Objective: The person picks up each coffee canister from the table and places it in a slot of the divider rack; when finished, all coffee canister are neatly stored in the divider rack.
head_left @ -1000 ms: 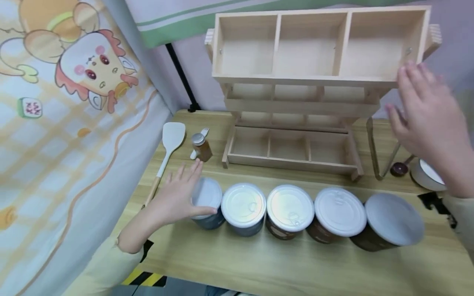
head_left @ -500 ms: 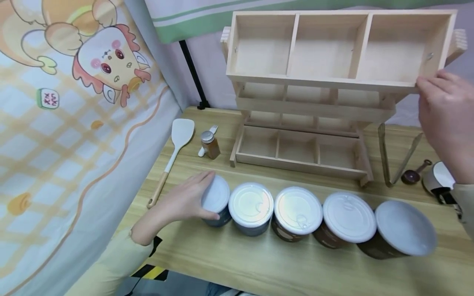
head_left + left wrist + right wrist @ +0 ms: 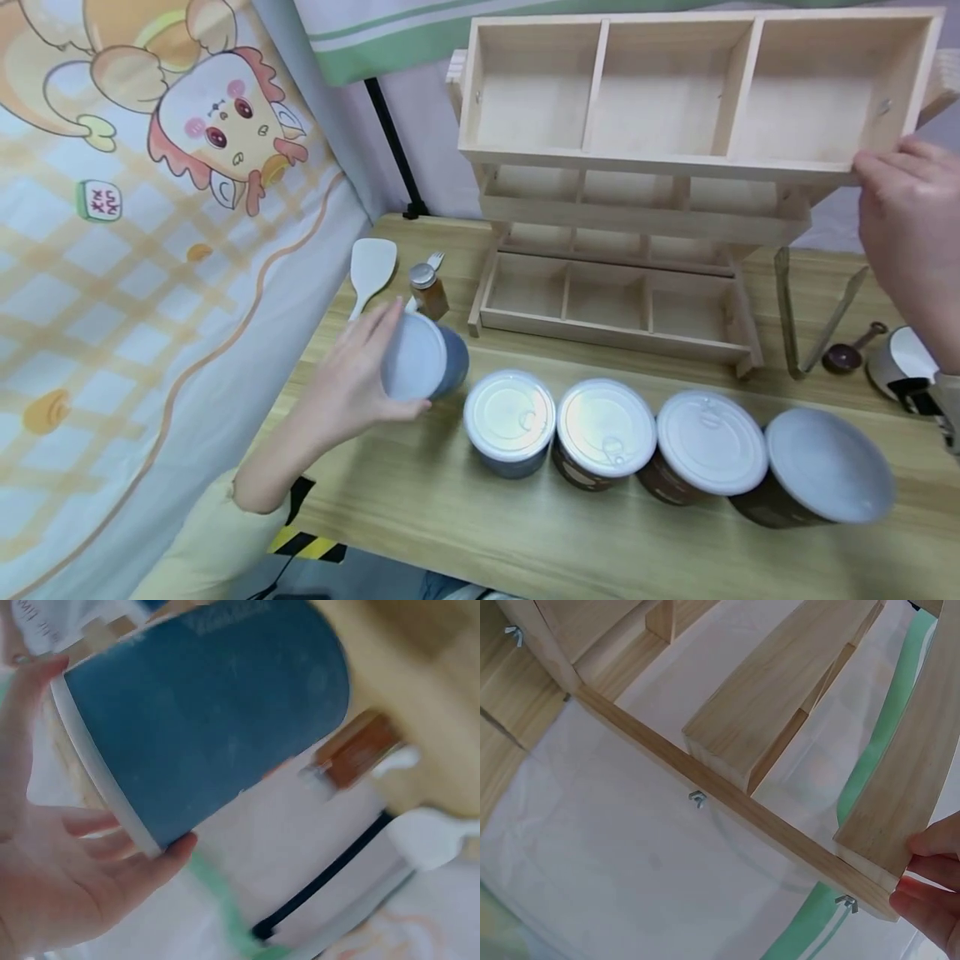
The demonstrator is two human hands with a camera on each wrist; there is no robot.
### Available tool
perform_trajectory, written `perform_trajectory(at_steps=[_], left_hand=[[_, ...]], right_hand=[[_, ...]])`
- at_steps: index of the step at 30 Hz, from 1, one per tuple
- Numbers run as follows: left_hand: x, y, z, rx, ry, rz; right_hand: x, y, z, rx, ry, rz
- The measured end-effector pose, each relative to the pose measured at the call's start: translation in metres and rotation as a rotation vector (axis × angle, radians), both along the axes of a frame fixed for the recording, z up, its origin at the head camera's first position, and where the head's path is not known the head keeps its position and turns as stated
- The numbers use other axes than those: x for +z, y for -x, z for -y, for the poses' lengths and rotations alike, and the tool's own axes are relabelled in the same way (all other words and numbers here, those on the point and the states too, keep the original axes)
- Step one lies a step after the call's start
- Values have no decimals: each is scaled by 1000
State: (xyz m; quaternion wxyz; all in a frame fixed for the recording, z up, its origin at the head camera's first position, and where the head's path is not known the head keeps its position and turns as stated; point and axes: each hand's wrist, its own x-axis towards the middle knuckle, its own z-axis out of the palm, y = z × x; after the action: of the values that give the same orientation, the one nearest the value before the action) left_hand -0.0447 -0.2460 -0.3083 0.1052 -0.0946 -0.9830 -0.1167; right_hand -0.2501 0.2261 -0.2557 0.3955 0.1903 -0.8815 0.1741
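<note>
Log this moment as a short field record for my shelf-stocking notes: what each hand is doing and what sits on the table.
left hand: left hand holds the blue can, tilted, lifted off the table
right hand: right hand holds the right end of the wooden rack
cans in a row: four
rack compartments: those in view are empty
beside rack: spatula, spice jar, tongs

A wooden table (image 3: 525, 533) carries a tiered wooden rack (image 3: 622, 250) at the back, a row of four lidded cans (image 3: 600, 433) in front, a spatula (image 3: 371, 271), a spice jar (image 3: 429, 292) and tongs (image 3: 813, 312).
</note>
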Motion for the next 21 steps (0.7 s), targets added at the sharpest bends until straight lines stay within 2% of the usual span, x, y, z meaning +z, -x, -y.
perform_trajectory(at_steps=[4,7,10,12,14,15,18,21], left_hand=[[29,3,-5,-100,14,-347],[50,10,-13,-115,-38,-636],[69,27,-26,-123,-170,-911],[84,43,-36,-137,-255,-1033],[100,61,-45,-165,-292,-1084],[107,70,-49,-173,-297,-1079],[124,93,-59,-195,-263,-991],[130,111,-64,-196,-180,-878]], right_hand=[[2,-3,-2,-12,-24,4],[2,-3,-4,2,-27,-20],[1,-4,-6,7,-47,-35],[1,-5,-7,12,-39,-49],[2,-7,-8,7,-50,-46],[3,-8,-8,0,-63,-44],[4,-11,-7,-38,-95,-33],[4,-14,-5,-98,-179,0]])
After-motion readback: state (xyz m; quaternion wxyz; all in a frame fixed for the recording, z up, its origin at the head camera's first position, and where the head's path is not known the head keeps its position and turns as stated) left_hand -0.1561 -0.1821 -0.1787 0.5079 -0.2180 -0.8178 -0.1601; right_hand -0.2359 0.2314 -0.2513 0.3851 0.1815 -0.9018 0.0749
